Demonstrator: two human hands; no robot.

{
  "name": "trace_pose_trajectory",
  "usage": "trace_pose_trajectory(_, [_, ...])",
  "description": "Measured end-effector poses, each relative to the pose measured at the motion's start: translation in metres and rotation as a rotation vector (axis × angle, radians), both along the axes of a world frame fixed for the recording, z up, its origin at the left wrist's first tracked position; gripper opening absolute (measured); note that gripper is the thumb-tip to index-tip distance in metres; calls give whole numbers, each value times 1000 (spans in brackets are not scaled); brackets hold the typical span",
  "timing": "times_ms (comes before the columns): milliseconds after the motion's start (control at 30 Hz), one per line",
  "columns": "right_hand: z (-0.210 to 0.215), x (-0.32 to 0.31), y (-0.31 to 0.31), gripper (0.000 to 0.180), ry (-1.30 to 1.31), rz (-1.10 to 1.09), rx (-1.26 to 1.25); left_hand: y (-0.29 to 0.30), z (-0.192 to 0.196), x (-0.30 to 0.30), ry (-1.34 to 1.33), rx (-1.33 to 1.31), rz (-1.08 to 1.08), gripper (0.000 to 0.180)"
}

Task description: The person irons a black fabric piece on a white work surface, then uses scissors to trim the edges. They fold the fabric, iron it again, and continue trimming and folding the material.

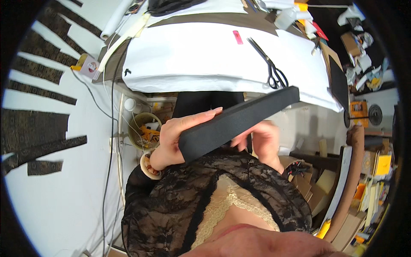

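Observation:
A long black box-like piece (pixel 239 122) with straight edges slants in front of my body, its right end higher and farther away. My left hand (pixel 173 132) grips it at the near left end, fingers along its upper side and the palm behind that end. Beaded and pale bangles circle the left wrist. Just below the piece's lower edge, my right hand (pixel 264 143) has its fingers curled together, slightly blurred. Its fingertips come close to that edge, and whatever they pinch cannot be made out. Black scissors (pixel 274 70) lie on the white-covered table beyond the piece's far end.
White sheeting covers the table (pixel 184 53), with a small pink-red item (pixel 237 37) on it. A bin (pixel 145 130) with yellow scraps stands below, left. Cables (pixel 112 141) run down the left side, near dark patterned strips (pixel 38 124). Boxes and scraps (pixel 359 201) crowd the right.

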State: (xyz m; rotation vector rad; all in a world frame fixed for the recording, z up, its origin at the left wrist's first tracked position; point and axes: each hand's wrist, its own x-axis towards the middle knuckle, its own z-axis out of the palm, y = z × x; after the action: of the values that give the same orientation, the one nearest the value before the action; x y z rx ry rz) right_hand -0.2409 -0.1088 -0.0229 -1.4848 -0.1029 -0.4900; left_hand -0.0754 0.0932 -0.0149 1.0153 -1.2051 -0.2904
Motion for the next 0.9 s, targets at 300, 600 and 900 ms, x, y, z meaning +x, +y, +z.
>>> trace_pose_trajectory(300, [37,32,63,20,128,206,303,6,0,-5,-196,-36,63,58])
trace_pose_trajectory(600, [21,64,72,10,216,194,248,20,-27,2,-5,-23,188,57])
trace_pose_trajectory(900, [16,72,70,23,358,321,463,26,-27,16,-43,-9,187,51])
